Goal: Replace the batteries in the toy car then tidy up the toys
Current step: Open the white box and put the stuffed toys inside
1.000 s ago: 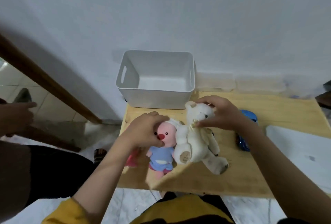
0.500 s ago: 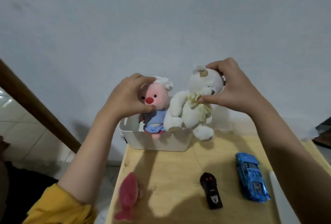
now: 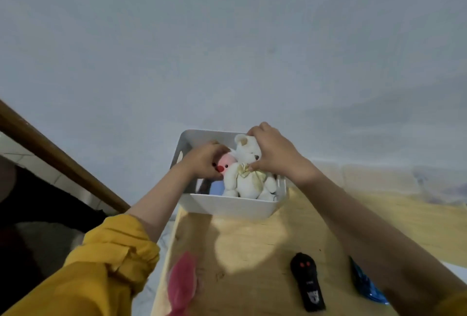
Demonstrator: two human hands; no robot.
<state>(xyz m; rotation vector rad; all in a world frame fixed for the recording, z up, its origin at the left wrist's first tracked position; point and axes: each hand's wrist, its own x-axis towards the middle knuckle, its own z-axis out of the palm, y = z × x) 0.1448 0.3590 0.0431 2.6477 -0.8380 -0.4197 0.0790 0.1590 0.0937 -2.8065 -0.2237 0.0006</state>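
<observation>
Wood table (image 3: 316, 224), far bin (image 3: 227, 205): left hand (image 3: 206, 161) grips doll (image 3: 225, 164), right hand (image 3: 275, 154) grips bear (image 3: 249, 174), both inside. Tidying step; next, let go, fetch remote (image 3: 307, 281).

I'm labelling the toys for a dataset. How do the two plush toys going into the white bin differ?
The white teddy bear is cream all over with a pale yellow bow; the pink-faced doll has a red nose and blue clothing. The bear looks larger than the doll and stands to its right. The right hand grips the bear's head; the left hand grips the doll's. Both are soft toys, upright inside the white bin.
</observation>
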